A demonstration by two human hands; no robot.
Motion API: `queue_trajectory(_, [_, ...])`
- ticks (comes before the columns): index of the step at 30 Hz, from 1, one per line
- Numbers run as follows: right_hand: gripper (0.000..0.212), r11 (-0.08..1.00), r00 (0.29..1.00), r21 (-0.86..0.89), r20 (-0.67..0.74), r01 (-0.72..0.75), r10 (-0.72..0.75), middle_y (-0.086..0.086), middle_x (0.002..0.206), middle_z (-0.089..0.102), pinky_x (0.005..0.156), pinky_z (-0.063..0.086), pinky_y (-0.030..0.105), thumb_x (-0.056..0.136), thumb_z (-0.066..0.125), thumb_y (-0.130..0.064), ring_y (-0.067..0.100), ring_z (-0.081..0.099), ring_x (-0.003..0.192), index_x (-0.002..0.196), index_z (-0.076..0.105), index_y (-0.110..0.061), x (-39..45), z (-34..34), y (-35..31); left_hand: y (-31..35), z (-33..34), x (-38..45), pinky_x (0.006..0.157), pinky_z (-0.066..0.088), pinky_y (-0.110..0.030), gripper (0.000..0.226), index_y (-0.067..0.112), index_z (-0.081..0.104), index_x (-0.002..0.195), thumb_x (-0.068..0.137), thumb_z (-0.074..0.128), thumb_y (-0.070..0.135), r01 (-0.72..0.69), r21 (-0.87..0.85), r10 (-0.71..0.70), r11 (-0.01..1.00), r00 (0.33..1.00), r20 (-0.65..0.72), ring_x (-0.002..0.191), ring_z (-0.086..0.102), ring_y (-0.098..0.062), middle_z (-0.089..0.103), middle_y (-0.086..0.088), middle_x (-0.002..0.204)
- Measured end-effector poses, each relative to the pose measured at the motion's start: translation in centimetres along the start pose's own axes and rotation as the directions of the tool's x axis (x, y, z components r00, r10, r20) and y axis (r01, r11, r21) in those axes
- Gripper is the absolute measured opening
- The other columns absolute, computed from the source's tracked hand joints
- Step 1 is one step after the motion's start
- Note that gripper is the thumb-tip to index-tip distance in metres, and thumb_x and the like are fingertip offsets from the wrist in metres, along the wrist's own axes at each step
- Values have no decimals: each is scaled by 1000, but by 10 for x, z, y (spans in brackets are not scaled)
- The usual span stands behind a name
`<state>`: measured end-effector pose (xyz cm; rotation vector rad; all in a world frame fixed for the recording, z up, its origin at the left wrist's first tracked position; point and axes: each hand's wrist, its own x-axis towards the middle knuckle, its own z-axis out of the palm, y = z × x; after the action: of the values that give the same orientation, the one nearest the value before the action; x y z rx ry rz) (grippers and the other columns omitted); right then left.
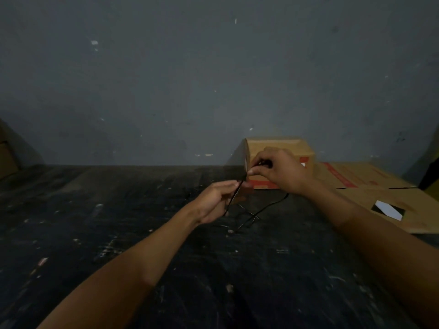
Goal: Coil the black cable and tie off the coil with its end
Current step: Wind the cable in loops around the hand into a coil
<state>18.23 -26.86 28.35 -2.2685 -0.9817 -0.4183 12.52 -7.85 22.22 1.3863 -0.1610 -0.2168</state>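
A thin black cable point(268, 206) trails over the dark floor and rises between both hands. My left hand point(219, 200) pinches a few hanging strands of it between thumb and fingers, palm turned inward. My right hand point(279, 170), a little higher and to the right, pinches the cable's thicker dark end piece at its fingertips. A short taut stretch of cable joins the two hands. The slack lies loosely on the floor below them. How many loops my left hand holds is too dark to tell.
A closed cardboard box point(280, 144) with red markings stands against the grey wall point(213, 79) just behind my right hand. Flattened cardboard point(384, 186) lies at the right. Another box edge point(7, 150) shows at far left. The dark scuffed floor point(118, 222) spreads in front.
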Motion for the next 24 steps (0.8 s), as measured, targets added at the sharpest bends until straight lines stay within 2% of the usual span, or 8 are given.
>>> queue_trajectory(1, [8, 1000, 1000, -19, -19, 14, -15, -16, 77, 56, 64, 38, 23, 82, 73, -28, 2, 52, 73, 87, 73, -22, 1, -1, 1, 2, 2, -2, 69, 56, -21, 35, 2, 58, 125, 101, 37, 16, 5, 6, -5, 1000, 1000, 24, 101, 68, -13, 65, -13, 122])
queue_trajectory(3, [9, 998, 998, -47, -56, 38, -41, -16, 75, 54, 64, 41, 27, 84, 71, -28, 6, 51, 72, 89, 74, -21, 3, -2, 4, 6, 5, -6, 80, 54, -32, 34, 7, 61, 119, 101, 36, 21, 25, -6, -24, 1000, 997, 74, 112, 64, -20, 61, -17, 131])
queue_trajectory(6, [12, 999, 995, -45, -94, 25, -29, -1, 82, 61, 69, 45, 32, 87, 67, -28, 16, 56, 78, 91, 72, -18, 3, 0, 17, 5, 4, -8, 94, 34, -54, 32, 14, 66, 111, 99, 39, 27, 89, -45, -81, 995, 984, 157, 130, 51, -34, 56, -20, 137])
queue_trajectory(12, [14, 978, 981, 163, -124, -130, 151, 0, 87, 65, 75, 42, 30, 97, 53, -19, 16, 59, 84, 92, 65, -20, -11, 22, 62, 10, 17, -14, 87, 36, -51, 29, 13, 64, 106, 99, 39, 28, 130, -106, -79, 986, 917, 390, 136, 41, -41, 57, -20, 135])
queue_trajectory(15, [17, 939, 963, 233, -32, -255, 269, 4, 93, 66, 81, 49, 38, 99, 48, -16, 24, 62, 92, 91, 62, -21, -27, 40, 78, 18, 24, -18, 89, 36, -51, 33, 15, 66, 110, 100, 37, 28, 95, -129, -33, 987, 908, 419, 136, 40, -42, 57, -19, 134])
queue_trajectory(18, [26, 932, 964, 245, 52, -267, 262, 9, 109, 67, 92, 49, 37, 96, 44, -1, 23, 62, 105, 108, 66, -10, -40, 57, 77, 26, 28, -18, 90, 38, -52, 32, 15, 65, 113, 98, 40, 29, 52, -167, 23, 985, 908, 418, 134, 43, -40, 58, -17, 133])
queue_trajectory(21, [26, 903, 946, 285, 115, -323, 302, 0, 95, 65, 71, 50, 22, 98, 43, -4, 7, 61, 81, 101, 62, -22, -52, 75, 64, 34, 28, -14, 93, 40, -59, 32, 16, 62, 117, 96, 43, 31, 19, -230, 78, 973, 910, 407, 135, 41, -43, 54, -16, 138])
queue_trajectory(24, [23, 841, 911, 358, 236, -406, 339, 4, 73, 60, 61, 51, 27, 102, 39, -18, 12, 57, 62, 91, 57, -27, -61, 94, 43, 45, 27, -9, 99, 31, -72, 35, 22, 64, 120, 95, 42, 33, -8, -265, 114, 964, 916, 385, 133, 44, -42, 54, -14, 140])
